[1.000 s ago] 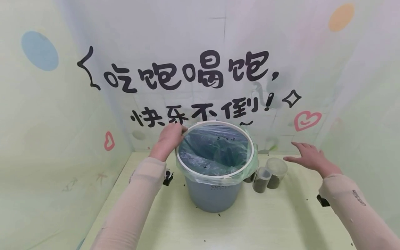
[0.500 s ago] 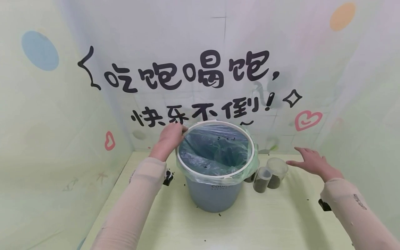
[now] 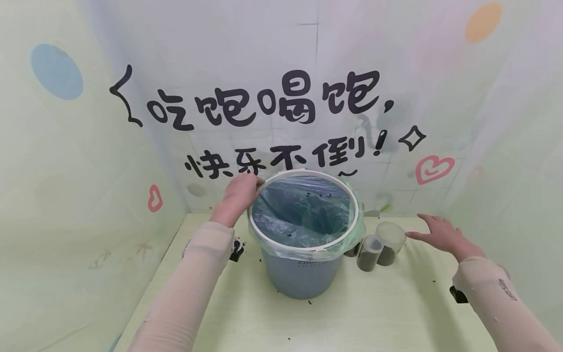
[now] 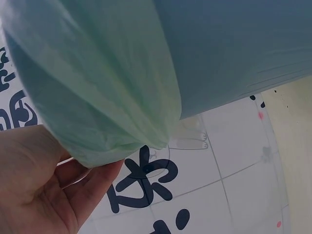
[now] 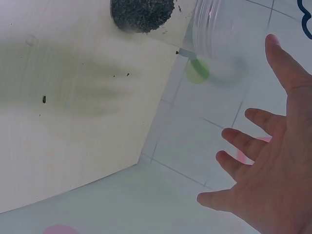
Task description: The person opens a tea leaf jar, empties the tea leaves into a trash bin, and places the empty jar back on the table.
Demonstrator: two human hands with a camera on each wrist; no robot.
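A grey-blue trash bin [image 3: 301, 281] stands on the table, lined with a green plastic bag [image 4: 112, 92] folded over its white rim ring [image 3: 303, 249]. My left hand [image 3: 239, 198] grips that rim at its far left side; in the left wrist view the fingers curl around the bag-covered edge. Dark flecks lie on the bag inside the bin. My right hand [image 3: 444, 237] hovers with spread fingers just right of a wide clear jar [image 3: 389, 237], holding nothing. This jar contains dark loose bits [image 5: 144, 12]. A narrower clear jar [image 3: 368, 253] with dark contents stands beside it.
Another dark container [image 3: 353, 251] is partly hidden behind the bin's right side. Dark crumbs [image 3: 310, 302] are scattered over the pale table [image 3: 352, 322]. A printed curtain [image 3: 281, 44] with black lettering encloses the back and sides.
My right hand has drifted slightly down and to the right, staying spread beside the wide jar. The left hand and the trash bin have not moved.
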